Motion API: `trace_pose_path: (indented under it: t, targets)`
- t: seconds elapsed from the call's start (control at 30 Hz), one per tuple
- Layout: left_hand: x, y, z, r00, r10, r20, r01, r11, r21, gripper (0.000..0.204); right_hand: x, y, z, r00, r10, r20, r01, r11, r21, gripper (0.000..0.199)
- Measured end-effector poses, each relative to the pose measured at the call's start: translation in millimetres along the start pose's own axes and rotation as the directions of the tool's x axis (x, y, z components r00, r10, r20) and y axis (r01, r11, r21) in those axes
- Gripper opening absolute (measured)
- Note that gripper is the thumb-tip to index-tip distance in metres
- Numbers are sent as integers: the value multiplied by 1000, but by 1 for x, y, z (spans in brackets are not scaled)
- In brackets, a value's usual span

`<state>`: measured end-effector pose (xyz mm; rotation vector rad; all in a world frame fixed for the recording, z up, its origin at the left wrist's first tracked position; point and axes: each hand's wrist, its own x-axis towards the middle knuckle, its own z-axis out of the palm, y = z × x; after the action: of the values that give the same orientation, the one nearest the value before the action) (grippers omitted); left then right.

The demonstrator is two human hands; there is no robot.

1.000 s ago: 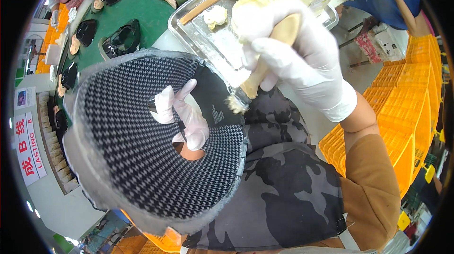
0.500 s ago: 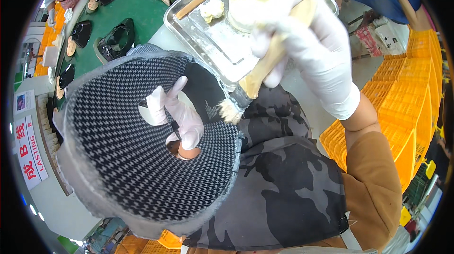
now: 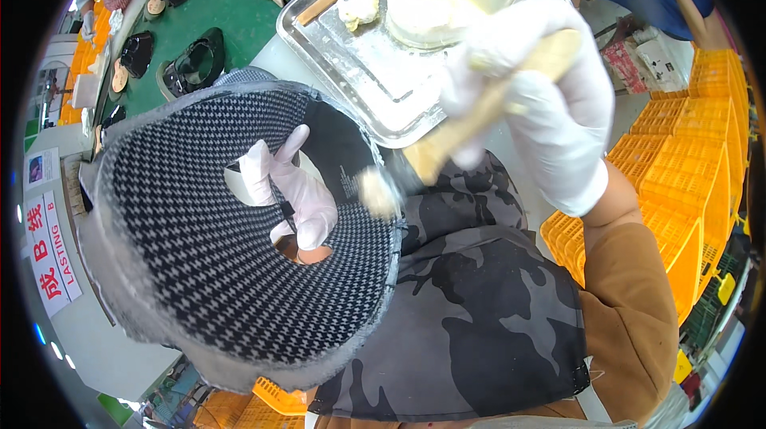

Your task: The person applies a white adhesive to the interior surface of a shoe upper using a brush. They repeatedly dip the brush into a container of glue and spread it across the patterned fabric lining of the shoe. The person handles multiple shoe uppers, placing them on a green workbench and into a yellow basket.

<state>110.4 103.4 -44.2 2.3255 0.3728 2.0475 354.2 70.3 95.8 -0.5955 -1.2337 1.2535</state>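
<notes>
One brush (image 3: 437,151) near edge of fabric (image 3: 183,229)

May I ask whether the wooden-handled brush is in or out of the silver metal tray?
Out: the white-gloved right hand holds the brush, its pale bristles beyond the tray's near edge.

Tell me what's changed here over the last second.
The right hand moved right, tilting its brush flatter; the bristles shifted slightly left. The left hand and houndstooth piece also shifted slightly left. Nothing was newly grasped or let go; the tray stayed put.
</notes>
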Motion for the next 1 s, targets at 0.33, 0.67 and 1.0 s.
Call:
trace_pose_path:
  t: [0.33,0.67,1.0]
  targets:
    - [8,-1,3,997,-62,-36,62,998,10,54,9,39,-16,981,-131,145,157,970,-185,21]
    - [-12,21,4,731,-641,-233,472,722,-505,88,15,35,-19,957,-176,229,231,943,-241,21]
    - [-6,29,-11,606,-788,-106,429,436,-791,97,21,41,-1,961,-272,59,273,962,-12,11]
